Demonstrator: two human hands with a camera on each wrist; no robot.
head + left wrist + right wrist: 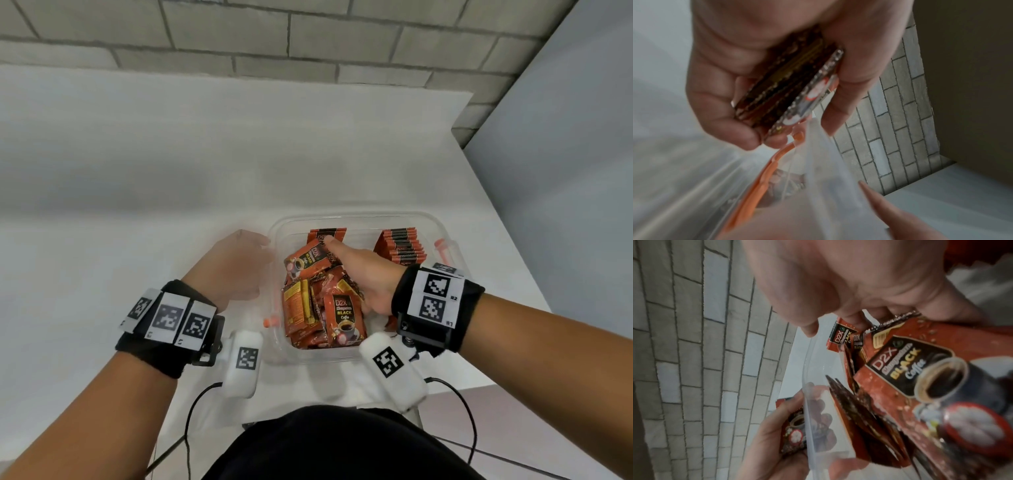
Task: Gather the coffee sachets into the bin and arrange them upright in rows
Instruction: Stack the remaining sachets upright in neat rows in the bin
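My left hand point(777, 73) is clamping its grip on a stack of sachets point(789, 91) at the bin's point(356, 219) nine o'clock wall; my right hand point(363, 274) is reaching into the loose pile point(318, 308), its grip hidden; upright rows point(400, 245) are standing at one o'clock.

The bin point(356, 219) sits on the counter point(137, 205), just right of the left hand point(236, 263), which holds a stack of sachets point(789, 91) outside its wall. The right hand point(363, 274) reaches inside, atop the loose sachets point(318, 308). Right of that hand stands an upright row point(400, 246).
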